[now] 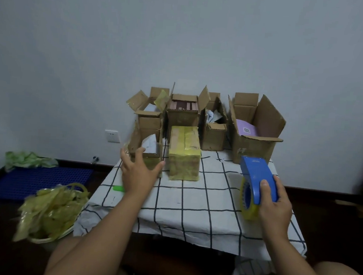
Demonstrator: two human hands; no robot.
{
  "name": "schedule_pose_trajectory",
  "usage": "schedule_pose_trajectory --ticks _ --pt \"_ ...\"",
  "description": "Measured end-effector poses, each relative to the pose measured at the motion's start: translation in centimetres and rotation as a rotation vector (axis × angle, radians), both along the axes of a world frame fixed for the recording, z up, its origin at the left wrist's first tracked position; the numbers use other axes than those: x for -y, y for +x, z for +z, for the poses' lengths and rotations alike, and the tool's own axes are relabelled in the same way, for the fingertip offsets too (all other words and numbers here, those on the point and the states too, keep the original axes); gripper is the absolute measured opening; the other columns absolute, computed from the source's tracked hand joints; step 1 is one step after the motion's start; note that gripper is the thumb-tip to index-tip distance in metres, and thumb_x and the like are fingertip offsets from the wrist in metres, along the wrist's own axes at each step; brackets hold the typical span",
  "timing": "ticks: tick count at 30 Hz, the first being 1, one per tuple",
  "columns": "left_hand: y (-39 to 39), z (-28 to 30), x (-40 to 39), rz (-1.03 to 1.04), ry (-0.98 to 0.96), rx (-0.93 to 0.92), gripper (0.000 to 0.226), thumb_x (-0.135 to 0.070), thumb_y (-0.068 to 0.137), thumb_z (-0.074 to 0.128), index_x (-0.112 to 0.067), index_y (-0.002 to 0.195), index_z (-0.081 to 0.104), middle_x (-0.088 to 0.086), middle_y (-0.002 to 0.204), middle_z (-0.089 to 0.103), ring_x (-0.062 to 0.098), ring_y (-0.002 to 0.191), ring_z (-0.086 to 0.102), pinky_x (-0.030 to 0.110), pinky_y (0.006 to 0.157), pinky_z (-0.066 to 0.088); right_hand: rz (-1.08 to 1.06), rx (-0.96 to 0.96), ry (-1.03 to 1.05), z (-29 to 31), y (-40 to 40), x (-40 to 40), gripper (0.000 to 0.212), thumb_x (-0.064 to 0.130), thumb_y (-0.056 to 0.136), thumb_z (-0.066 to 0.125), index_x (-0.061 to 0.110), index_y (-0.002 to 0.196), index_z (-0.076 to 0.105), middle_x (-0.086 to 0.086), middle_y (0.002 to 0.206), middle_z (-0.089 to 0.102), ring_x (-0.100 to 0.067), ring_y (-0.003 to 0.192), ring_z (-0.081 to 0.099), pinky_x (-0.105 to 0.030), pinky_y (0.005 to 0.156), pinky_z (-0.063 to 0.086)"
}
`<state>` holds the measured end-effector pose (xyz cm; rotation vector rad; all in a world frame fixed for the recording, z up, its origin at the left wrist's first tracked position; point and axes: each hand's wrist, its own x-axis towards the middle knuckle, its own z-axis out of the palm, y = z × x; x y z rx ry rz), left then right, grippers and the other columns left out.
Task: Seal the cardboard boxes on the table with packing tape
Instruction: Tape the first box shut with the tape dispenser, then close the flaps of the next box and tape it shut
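My right hand (275, 205) is curled round the blue tape dispenser (259, 181), thumb on its near face and fingers wrapped over the far side, holding it above the right part of the table (192, 211). The yellowish roll of packing tape (249, 208) sits in the dispenser's lower end, just left of my palm. My left hand (138, 173) is spread wide, fingers straight and apart, holding nothing; it reaches over the table's left part, and its fingertips lie in front of the small open box (145, 150), though I cannot tell whether they touch the cardboard.

The table wears a white cloth with a dark grid. Near its left edge, partly behind my left wrist, lies a small green object (118, 188). Off the table's left side, low down, a basket (46, 238) is heaped with crumpled yellowish tape scraps (53, 210). Beyond that, a blue slatted mat (33, 180) lies on the floor with a green cloth (27, 160) at its far end.

Just right of the small open box, towards the table's middle, stands the taped box (184, 153), shut and wrapped in yellowish tape. The small open box has its flaps up and white paper showing inside.

Along the table's far edge stand four open boxes in a row: the far-left box (148, 122), the second box (183, 118) with reddish contents, the third box (214, 135) with crumpled paper, and the large box (255, 149) at the right, holding something lilac with a printed code.

Behind the table rises a pale wall (183, 40), with a white socket (112, 136) low down, left of the table.
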<state>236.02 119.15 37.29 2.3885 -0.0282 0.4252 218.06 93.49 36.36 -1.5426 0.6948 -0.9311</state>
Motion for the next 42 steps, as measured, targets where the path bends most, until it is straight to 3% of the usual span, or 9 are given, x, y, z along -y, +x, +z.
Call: schedule_pose_trajectory --ticks 4,7,17,23,27,31,36,40,42 --pt "0.6 -0.1 0.3 0.025 -0.052 0.012 0.075 -0.054 0.074 0.077 -0.012 0.122 0.038 0.017 0.137 0.031 0.042 0.115 0.047 0.049 0.082 0.052 0.000 -0.010 -0.001 0.2 0.2 0.1 0.049 0.040 0.099 0.057 0.025 0.145 0.050 0.008 0.120 0.055 -0.013 0.108 0.053 -0.029 0.089 0.042" --pt "1.1 0.7 0.0 0.072 -0.102 0.017 0.068 -0.047 0.074 0.080 -0.010 0.113 0.039 0.015 0.127 0.037 0.038 0.105 0.052 0.043 0.074 0.050 0.005 -0.020 -0.007 0.3 0.6 0.0 0.050 0.040 0.099 0.057 0.025 0.145 0.049 0.007 0.119 0.054 -0.014 0.108 0.053 -0.031 0.090 0.044" --pt "-0.6 6.2 -4.0 0.113 -0.196 0.279 0.064 -0.042 0.072 0.080 -0.009 0.112 0.041 0.011 0.124 0.038 0.035 0.111 0.045 0.037 0.074 0.042 0.039 -0.029 -0.027 0.8 1.2 0.2 0.049 0.038 0.098 0.060 0.021 0.143 0.053 0.004 0.122 0.056 -0.018 0.110 0.054 -0.037 0.094 0.046" --pt "-4.0 11.0 -3.7 -0.086 -0.317 0.444 0.063 -0.037 0.070 0.082 -0.016 0.107 0.036 0.002 0.120 0.034 0.026 0.107 0.048 0.035 0.077 0.051 -0.016 0.075 0.013 3.4 0.3 -0.5 0.049 0.040 0.093 0.066 0.020 0.137 0.058 0.000 0.129 0.061 -0.020 0.115 0.059 -0.041 0.101 0.048" --pt "-7.2 11.7 -0.5 -0.309 -0.379 0.379 0.061 -0.035 0.073 0.081 -0.018 0.108 0.035 -0.003 0.122 0.034 0.009 0.106 0.042 0.007 0.074 0.036 -0.073 0.233 0.003 7.5 -1.4 0.4 0.037 0.031 0.095 0.066 0.017 0.129 0.062 0.003 0.113 0.064 -0.010 0.096 0.062 -0.026 0.087 0.048" --pt "-9.8 10.0 3.0 -0.529 -0.349 0.278 0.058 -0.034 0.072 0.082 -0.020 0.106 0.037 -0.007 0.124 0.038 0.002 0.107 0.039 0.001 0.077 0.033 -0.151 0.341 -0.001 10.9 -4.0 2.1 0.027 0.027 0.096 0.065 0.029 0.122 0.059 0.023 0.098 0.060 0.019 0.078 0.059 -0.004 0.074 0.045" --pt "-10.8 6.1 5.2 -0.786 -0.217 0.056 0.055 -0.036 0.072 0.080 -0.038 0.101 0.034 -0.009 0.125 0.039 0.011 0.117 0.042 0.019 0.085 0.038 -0.198 0.354 -0.023 11.0 -6.5 4.1 0.037 0.028 0.096 0.065 0.018 0.131 0.061 0.018 0.105 0.061 0.020 0.084 0.059 -0.014 0.085 0.048" --pt "-10.3 3.8 4.3 -0.853 -0.185 -0.174 0.066 -0.038 0.069 0.075 -0.053 0.117 0.032 -0.011 0.128 0.039 0.009 0.113 0.051 0.028 0.091 0.047 -0.197 0.323 -0.004 9.2 -6.9 5.2 0.040 0.026 0.096 0.065 0.016 0.134 0.059 0.019 0.107 0.059 0.023 0.084 0.057 -0.009 0.083 0.048" --pt "-9.5 3.0 3.5 -0.873 -0.108 -0.186 0.073 -0.035 0.071 0.074 -0.057 0.123 0.028 -0.012 0.138 0.032 0.006 0.122 0.045 0.028 0.098 0.042 -0.187 0.308 0.011 8.4 -6.7 5.5 0.043 0.027 0.096 0.065 0.016 0.137 0.057 0.020 0.106 0.059 0.021 0.084 0.059 -0.009 0.080 0.050"
